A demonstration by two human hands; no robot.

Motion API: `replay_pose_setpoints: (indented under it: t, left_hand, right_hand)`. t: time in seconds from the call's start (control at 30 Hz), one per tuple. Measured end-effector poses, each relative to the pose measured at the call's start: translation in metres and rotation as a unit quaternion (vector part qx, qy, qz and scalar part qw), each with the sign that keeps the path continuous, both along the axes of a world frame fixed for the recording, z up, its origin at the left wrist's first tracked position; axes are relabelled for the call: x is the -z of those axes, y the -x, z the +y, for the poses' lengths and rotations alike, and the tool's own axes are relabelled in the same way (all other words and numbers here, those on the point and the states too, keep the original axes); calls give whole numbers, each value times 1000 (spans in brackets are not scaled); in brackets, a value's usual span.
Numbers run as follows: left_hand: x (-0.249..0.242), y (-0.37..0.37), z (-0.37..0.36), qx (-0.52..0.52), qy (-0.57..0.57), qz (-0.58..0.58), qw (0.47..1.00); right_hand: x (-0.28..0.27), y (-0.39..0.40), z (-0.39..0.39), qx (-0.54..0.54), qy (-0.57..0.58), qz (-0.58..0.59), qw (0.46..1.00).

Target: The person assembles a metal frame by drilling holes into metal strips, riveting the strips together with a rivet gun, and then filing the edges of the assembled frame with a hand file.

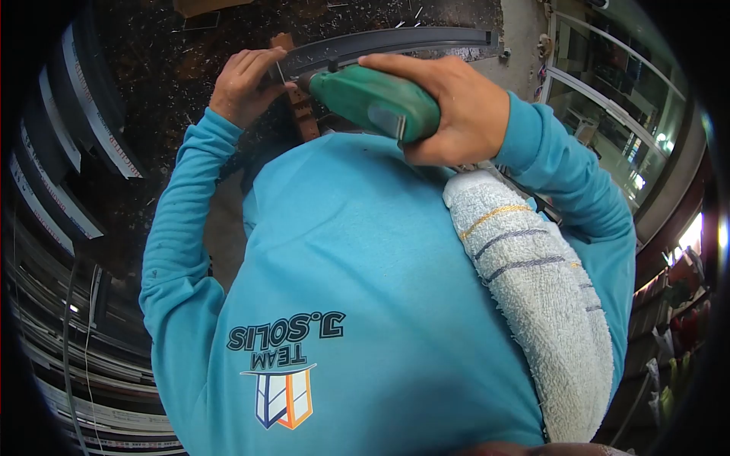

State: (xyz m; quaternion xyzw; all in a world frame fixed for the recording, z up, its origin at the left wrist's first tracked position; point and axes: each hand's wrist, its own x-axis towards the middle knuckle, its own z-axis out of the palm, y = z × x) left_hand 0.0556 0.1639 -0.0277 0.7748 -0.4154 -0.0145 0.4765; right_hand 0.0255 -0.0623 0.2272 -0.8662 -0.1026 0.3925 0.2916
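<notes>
My right hand [456,106] is wrapped around a green power drill [357,99], its chuck pointing left. My left hand [247,83] is closed at the left end of a long dark grey profile [395,42], thumb and fingers on either side of that end. The drill's chuck sits right by this end, close to my left thumb. Beneath the profile's left end lies a brown wooden piece [304,118].
A white towel [532,281] hangs over my right shoulder. Long profiles [84,99] with printed wrapping stand at the left. The dark surface ahead is strewn with small shavings. Glazed frames [608,99] stand at the right.
</notes>
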Motion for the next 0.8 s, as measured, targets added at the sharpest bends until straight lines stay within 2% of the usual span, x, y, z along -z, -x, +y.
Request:
replay_pose_setpoints:
  t: [0.33,0.43,0.53,0.73,0.8]
  left_hand:
    - [4,1,-1,-5,-2,-20,1000]
    - [5,2,0,-7,1,-21,1000]
    - [4,2,-1,-10,3,-25,1000]
    - [2,5,-1,-14,-6,-23,1000]
    - [1,7,0,-15,-10,-22,1000]
  right_hand:
    - [15,-1,-17,-65,-7,-39,997]
    - [15,-6,-17,-78,18,-17,997]
    - [18,-5,-15,-89,-1,-72,993]
    - [14,-7,-13,-118,30,-54,991]
    - [16,-8,-14,-132,22,-93,987]
